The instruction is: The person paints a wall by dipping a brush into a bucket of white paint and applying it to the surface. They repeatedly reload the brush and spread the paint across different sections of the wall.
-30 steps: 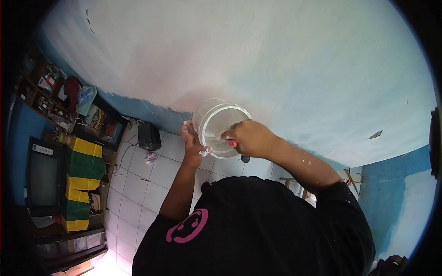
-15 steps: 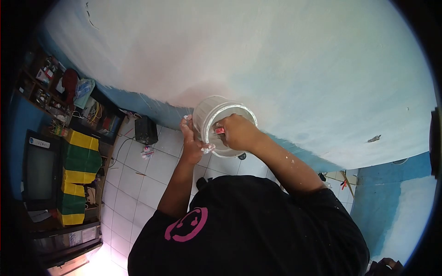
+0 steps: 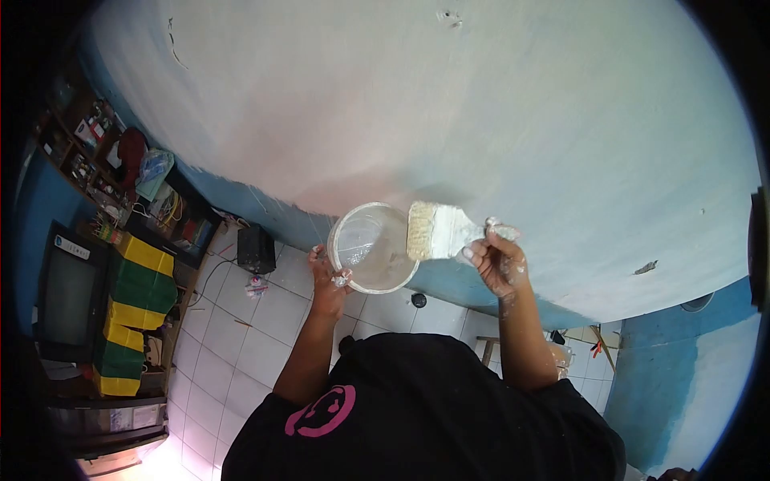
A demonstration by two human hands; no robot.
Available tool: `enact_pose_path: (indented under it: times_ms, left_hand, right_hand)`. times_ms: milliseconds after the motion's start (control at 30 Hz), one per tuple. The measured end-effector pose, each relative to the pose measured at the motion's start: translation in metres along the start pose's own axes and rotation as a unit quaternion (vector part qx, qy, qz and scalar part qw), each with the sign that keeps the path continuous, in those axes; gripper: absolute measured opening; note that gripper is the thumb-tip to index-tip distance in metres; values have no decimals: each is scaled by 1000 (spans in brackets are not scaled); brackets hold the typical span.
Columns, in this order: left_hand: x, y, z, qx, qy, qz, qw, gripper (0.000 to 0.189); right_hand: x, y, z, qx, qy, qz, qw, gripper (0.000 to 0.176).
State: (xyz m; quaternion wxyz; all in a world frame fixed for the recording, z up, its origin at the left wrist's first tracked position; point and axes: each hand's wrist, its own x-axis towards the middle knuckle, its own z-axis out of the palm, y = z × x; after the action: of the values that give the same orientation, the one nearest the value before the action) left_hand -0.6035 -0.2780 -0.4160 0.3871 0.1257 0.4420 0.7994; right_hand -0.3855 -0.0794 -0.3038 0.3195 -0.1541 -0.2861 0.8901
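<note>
My left hand (image 3: 330,282) grips the near left side of a white plastic bucket (image 3: 342,255), thumb at the rim. The bucket is tilted so its mouth faces me, with whitish wet smears on its inner wall. In my right hand (image 3: 502,260) is a wide paintbrush (image 3: 443,231), held by its handle, fingers spotted with white paint. Its bristles point left, overlapping the bucket's right rim in this view. Just beyond both stands the wall (image 3: 321,96), pale white above an uneven blue lower band.
Shelves with a television (image 3: 68,289) and a yellow-green cloth (image 3: 143,282) line the left side. A black box (image 3: 256,249) rests on the white tiled floor (image 3: 249,321). Under my right arm a stool (image 3: 487,349) partly shows. At right is a blue wall (image 3: 682,361) with a pale patch.
My right hand has come out of the bucket and moved right, bringing the paintbrush into sight. The bucket, still in my left hand, sits slightly lower in view with its mouth turned toward me.
</note>
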Motion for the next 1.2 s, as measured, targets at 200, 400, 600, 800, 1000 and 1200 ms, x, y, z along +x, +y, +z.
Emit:
enact_pose_path:
  times_ms: [200,400,600,800,1000,1200]
  left_hand:
    - [13,-12,-13,73,-86,101,988,97]
    - [3,13,7,50,-157,127,978,108]
    - [0,20,4,71,-147,122,979,110]
    - [-2,21,-7,92,-135,118,980,110]
    - [-3,24,0,80,-116,93,986,111]
    - [-3,22,-1,128,-125,96,979,112]
  right_hand:
    - [-9,11,19,-220,-23,-74,973,19]
    - [13,31,77,-652,-340,-199,647,29]
    - [20,65,95,-805,-312,-128,488,28]
    - [27,70,103,-894,-335,-156,254,16]
    - [26,62,109,-900,-366,-195,132,8]
    - [24,77,118,-917,-377,-66,113,9]
